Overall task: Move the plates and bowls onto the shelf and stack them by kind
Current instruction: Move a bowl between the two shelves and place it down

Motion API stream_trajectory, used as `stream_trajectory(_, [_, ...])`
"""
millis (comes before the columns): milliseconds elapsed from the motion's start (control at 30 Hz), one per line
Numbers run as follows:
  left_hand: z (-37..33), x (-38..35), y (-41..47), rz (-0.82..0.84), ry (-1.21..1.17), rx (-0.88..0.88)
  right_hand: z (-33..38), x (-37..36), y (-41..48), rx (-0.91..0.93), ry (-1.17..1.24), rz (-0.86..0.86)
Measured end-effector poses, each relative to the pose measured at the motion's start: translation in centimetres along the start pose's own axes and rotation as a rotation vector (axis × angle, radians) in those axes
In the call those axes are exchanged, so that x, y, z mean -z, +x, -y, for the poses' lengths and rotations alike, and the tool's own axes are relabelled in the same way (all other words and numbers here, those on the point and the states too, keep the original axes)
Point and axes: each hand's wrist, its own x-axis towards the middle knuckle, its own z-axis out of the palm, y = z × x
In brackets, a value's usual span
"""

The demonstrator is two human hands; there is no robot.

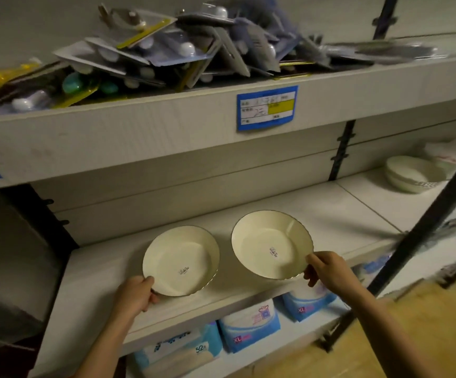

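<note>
a: what is the left hand (136, 294) doing?

b: it's gripping the near rim of the left plate (180, 260), thumb on top, fingers curled under. the plate is over the middle shelf (344, 208), close to its front edge and tipped up toward us. i can't tell if its far edge touches the board.

a: and beside it?

b: the right plate (271, 244) is just to the right, not touching, a little farther back and tilted much the same way. the right hand (325, 270) pinches its near-right rim between thumb and fingertips.

a: same kind?

b: looks so. both are cream and shallow with a wavy dark-edged rim, so i'd judge they belong in one stack.

a: how to do it well?

b: lay the left one flat first, well back from the front edge, and only then let go. a pinch is a thin hold on a tilted plate, so carry the right one low, centre it over the left one and lower it straight down, no sliding. those wavy rims could chip.

a: and the stack of white bowls (412, 174) at the far right?

b: those are deeper, another kind. keep them apart.
</note>
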Motion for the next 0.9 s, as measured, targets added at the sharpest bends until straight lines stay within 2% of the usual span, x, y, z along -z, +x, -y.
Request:
stream_trajectory(133, [-3.6, -1.0, -2.1, -0.053, 0.06, -0.124, -1.2, 2.4, -0.9, -0.013, 0.052, -0.032])
stream_trajectory(333, [-8.5, -5.5, -5.2, -0.008, 0.131, -0.251, -5.2, 8.4, -3.5, -0.047, 0.056, -0.121])
stream_trajectory(633, [-15.6, -17.2, -12.6, 0.138, 0.154, -0.405, -15.3, 19.7, -7.5, -0.108, 0.063, -0.242])
stream_trajectory(900, [-20.4, -28.6, -19.1, 0.248, 0.164, -0.43, -24.0, 31.1, -10.2, -0.173, 0.051, -0.314])
